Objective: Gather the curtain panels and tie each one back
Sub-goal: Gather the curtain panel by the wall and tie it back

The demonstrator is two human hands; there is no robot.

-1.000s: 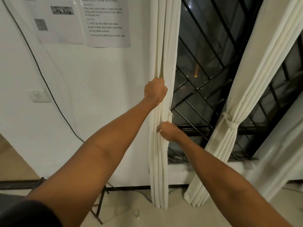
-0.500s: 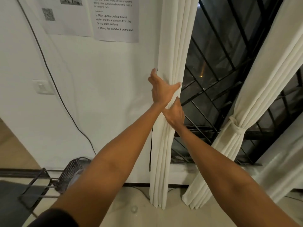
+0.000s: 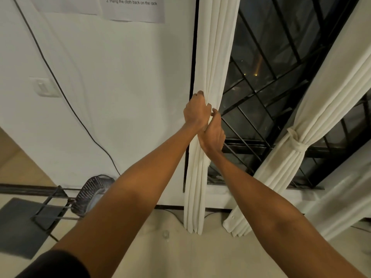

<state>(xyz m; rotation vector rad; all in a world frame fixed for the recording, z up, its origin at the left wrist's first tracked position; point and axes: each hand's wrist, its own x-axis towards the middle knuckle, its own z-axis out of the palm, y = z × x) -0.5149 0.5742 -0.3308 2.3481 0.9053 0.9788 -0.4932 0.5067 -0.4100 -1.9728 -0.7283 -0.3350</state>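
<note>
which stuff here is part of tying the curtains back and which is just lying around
Part of the job:
- left curtain panel, bunched, not yet tied
- left hand and right hand, both gripping it
- right curtain panel, already tied with a tie-back

Just lying about:
- printed sheet on the wall
- light switch
- black cable
- fan on the floor
- grey mat

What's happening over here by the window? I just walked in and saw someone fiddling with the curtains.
A person is bunching up the left curtain beside the window. The left hand grips the gathered folds, and the right hand presses against them just below it. This curtain has no tie around it yet. The right curtain is already gathered and held by a knotted tie.
</note>
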